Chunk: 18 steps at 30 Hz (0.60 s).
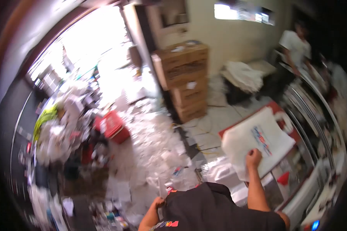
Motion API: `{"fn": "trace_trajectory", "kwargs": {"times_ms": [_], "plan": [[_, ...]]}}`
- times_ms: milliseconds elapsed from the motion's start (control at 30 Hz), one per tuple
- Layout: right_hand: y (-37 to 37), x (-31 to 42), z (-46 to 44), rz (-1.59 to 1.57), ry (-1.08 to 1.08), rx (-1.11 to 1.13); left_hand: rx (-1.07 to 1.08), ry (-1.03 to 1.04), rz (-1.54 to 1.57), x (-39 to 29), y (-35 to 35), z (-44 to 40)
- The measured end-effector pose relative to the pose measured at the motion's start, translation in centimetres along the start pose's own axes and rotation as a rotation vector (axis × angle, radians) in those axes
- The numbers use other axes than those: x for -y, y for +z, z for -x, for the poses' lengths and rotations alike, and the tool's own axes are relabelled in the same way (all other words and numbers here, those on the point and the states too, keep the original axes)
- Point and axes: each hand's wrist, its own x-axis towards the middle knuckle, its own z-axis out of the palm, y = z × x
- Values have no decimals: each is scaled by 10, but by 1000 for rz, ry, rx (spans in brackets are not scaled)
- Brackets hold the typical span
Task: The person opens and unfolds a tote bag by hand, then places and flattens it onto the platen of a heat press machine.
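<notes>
A white cloth panel with a blue and red print lies over a red board at the right. My right hand is over the lower part of this panel, beside the print, with its fingers curled closed. Whether it pinches the fabric is blurred. Low in the middle, my left hand is closed beside my black shirt. A thin pale strip and a small red bit show near its fingers, but what it holds is unclear.
Stacked cardboard boxes stand by the doorway. White scraps litter the floor near a red crate and a heap of bags. Metal rails run along the right, where another person stands at the back.
</notes>
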Motion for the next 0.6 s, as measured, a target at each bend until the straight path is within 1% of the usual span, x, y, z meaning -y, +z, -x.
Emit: {"fn": "trace_trajectory", "kwargs": {"times_ms": [33,67,100,133,200,267,300,600], "plan": [[-3,1,-2,-8,28,36,-22,-6,45,-6,-6,7],[-9,6,-2,19,21,24,-43,-12,90,-15,-14,17],[-7,4,-1,34,35,25,-11,56,162,6,-2,4],[-10,5,-2,19,27,15,16,89,122,1,-12,-6],[-18,11,-4,43,75,7,14,-119,412,-15,-14,7],[-25,17,-5,-6,89,46,-6,-355,714,-25,-18,22],[-30,18,-6,-29,95,70,-15,-392,783,-29,-22,31],[-26,14,-4,-14,83,41,-2,-286,764,-41,-45,42]]}}
